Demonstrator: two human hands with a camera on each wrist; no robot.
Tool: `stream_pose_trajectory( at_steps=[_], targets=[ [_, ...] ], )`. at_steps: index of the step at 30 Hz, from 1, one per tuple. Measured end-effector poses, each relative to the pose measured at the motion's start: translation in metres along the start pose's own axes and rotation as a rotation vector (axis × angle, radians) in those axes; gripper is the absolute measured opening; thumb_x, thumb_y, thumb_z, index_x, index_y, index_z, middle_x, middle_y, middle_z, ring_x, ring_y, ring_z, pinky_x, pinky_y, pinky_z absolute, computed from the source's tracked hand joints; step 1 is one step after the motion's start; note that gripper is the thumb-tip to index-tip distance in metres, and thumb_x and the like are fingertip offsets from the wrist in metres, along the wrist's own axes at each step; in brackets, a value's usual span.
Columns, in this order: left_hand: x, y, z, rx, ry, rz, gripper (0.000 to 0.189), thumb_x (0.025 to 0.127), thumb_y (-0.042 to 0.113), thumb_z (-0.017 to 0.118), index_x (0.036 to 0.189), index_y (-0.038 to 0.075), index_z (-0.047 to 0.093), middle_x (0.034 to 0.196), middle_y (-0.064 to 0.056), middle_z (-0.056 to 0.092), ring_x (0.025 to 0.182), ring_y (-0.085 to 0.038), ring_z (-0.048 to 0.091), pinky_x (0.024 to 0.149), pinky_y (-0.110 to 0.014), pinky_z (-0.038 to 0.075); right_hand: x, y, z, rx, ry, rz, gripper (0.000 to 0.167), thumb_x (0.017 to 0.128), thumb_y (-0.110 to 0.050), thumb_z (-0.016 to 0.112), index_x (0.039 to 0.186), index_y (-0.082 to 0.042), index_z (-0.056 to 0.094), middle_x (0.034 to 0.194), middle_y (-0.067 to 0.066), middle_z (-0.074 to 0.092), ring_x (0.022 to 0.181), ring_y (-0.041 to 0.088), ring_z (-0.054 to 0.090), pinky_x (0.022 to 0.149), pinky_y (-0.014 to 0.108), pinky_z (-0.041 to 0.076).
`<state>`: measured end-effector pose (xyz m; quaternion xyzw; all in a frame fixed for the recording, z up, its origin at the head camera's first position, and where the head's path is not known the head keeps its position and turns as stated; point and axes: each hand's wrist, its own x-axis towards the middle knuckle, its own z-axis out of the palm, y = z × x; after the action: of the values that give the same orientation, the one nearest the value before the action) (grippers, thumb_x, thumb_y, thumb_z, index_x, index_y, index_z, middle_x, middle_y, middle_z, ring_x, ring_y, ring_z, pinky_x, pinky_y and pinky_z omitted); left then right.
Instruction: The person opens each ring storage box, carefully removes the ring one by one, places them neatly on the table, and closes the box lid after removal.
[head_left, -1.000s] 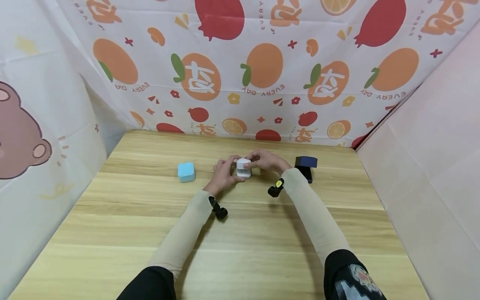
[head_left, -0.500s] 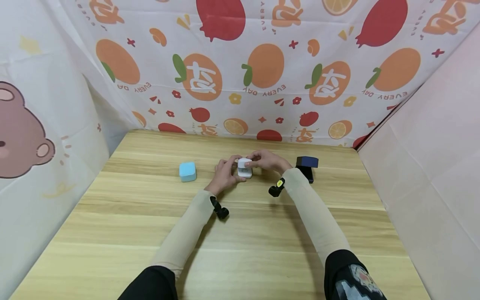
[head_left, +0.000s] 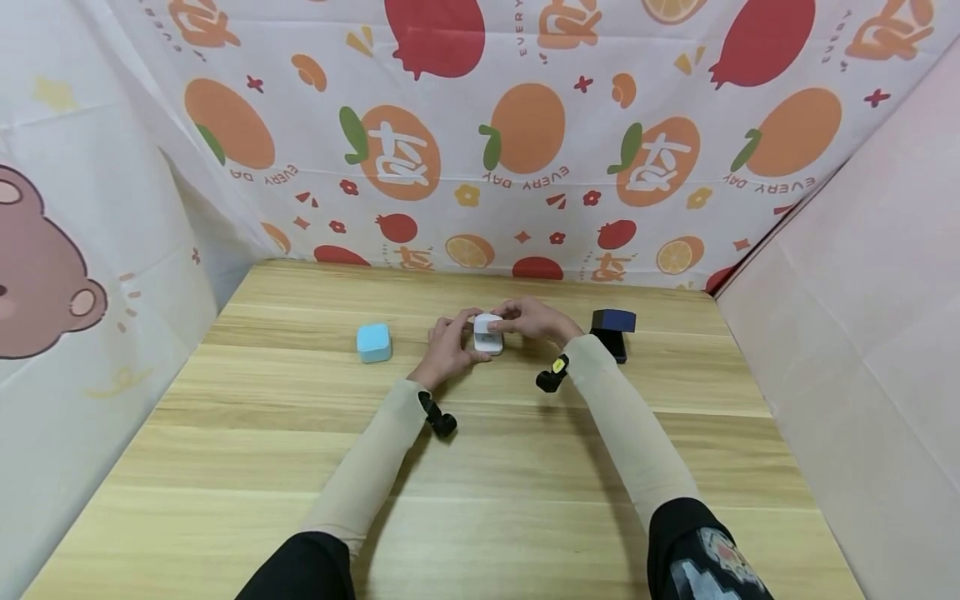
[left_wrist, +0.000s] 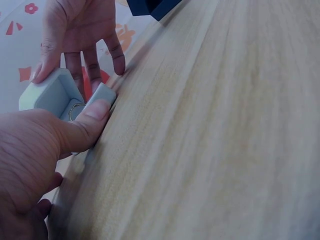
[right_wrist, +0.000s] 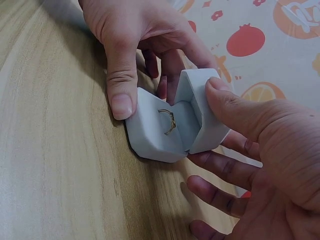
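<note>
A small white ring box stands on the table with its lid raised. In the right wrist view a thin gold ring sits upright in the slot of the box's base. My left hand grips the base, thumb pressed on its front edge and fingers reaching round the far side. My right hand pinches the lid, its thumb on the outer edge and the forefinger partly hidden behind; the other fingers are spread apart.
To the left of the hands sits a light blue box, its lid down. A dark blue box with its lid up stands beyond the right wrist. Fruit-printed cloth hangs along the table's back edge.
</note>
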<state>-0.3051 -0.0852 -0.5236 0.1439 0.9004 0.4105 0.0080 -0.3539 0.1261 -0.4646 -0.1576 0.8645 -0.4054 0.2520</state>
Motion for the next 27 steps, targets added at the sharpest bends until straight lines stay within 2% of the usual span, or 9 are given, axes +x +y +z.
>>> stream_pose_trajectory(
  at_steps=[9, 16, 27],
  targets=[
    [-0.0004, 0.0015, -0.0003, 0.003, 0.002, -0.012, 0.082, 0.08, 0.026, 0.088, 0.149, 0.025, 0.044, 0.136, -0.012, 0.068, 0.124, -0.032, 0.042, 0.106, -0.051, 0.025, 0.0014, 0.0021, -0.0015, 0.023, -0.006, 0.006, 0.038, 0.098, -0.044, 0.065, 0.127, -0.019, 0.067, 0.126, 0.004, 0.065, 0.115, 0.023, 0.058, 0.104, 0.042, 0.047],
    [-0.0011, -0.0023, 0.0014, -0.003, 0.008, -0.009, 0.084, 0.079, 0.027, 0.088, 0.15, 0.026, 0.043, 0.134, -0.012, 0.068, 0.122, -0.031, 0.042, 0.106, -0.051, 0.024, 0.0033, 0.0045, -0.0015, 0.032, -0.01, 0.02, 0.04, 0.097, -0.048, 0.066, 0.127, -0.022, 0.067, 0.125, 0.004, 0.066, 0.116, 0.023, 0.059, 0.103, 0.041, 0.046],
    [-0.0012, -0.0003, 0.0006, 0.007, 0.005, -0.025, 0.087, 0.079, 0.028, 0.088, 0.152, 0.025, 0.041, 0.135, -0.012, 0.068, 0.124, -0.031, 0.041, 0.104, -0.049, 0.025, 0.005, 0.0047, -0.0032, 0.003, -0.024, 0.022, 0.045, 0.097, -0.053, 0.062, 0.129, -0.023, 0.066, 0.125, 0.003, 0.066, 0.117, 0.024, 0.059, 0.103, 0.041, 0.045]
  ],
)
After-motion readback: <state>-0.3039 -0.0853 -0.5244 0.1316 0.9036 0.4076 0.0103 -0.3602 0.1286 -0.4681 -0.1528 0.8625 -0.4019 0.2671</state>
